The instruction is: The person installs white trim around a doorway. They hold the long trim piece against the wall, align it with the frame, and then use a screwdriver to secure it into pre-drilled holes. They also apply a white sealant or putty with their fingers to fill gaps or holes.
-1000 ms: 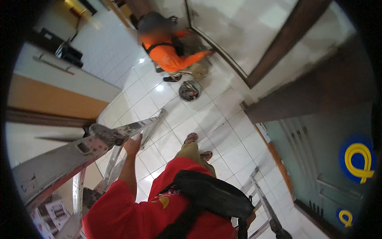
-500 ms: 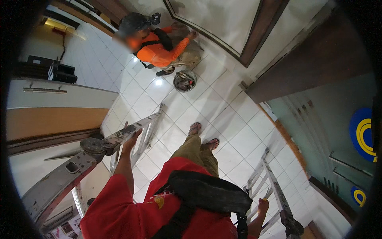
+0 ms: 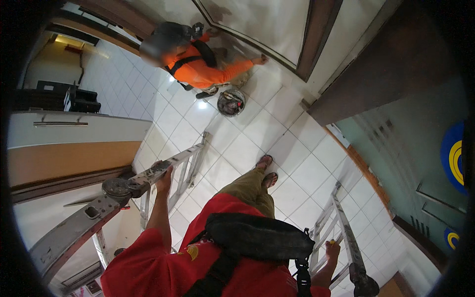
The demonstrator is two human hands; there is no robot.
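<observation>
I stand between the two sides of a grey, paint-spattered folding ladder [image 3: 94,210]. My left hand [image 3: 162,179] is closed around its left rail, just beyond the round hinge [image 3: 121,188]. On the other side, my right hand [image 3: 332,251] is a closed fist at the ladder's right side [image 3: 350,237], beside the rungs. A small yellowish bit [image 3: 332,241] shows at its fingers; I cannot make out whether it is a separate thing. A black bag [image 3: 260,237] is strapped across my red shirt. My sandalled feet [image 3: 266,168] are on white tiles.
A co-worker in orange [image 3: 203,67] crouches ahead by the wall, one hand at its base. Next to them stands a bucket [image 3: 231,102] with dark contents. At the right is a glass door [image 3: 405,163]; at the left, a panel with a long handle [image 3: 59,123].
My feet have shifted right and are closer together. The co-worker's reaching hand has moved right along the wall base. Both my hands keep their places at the ladder.
</observation>
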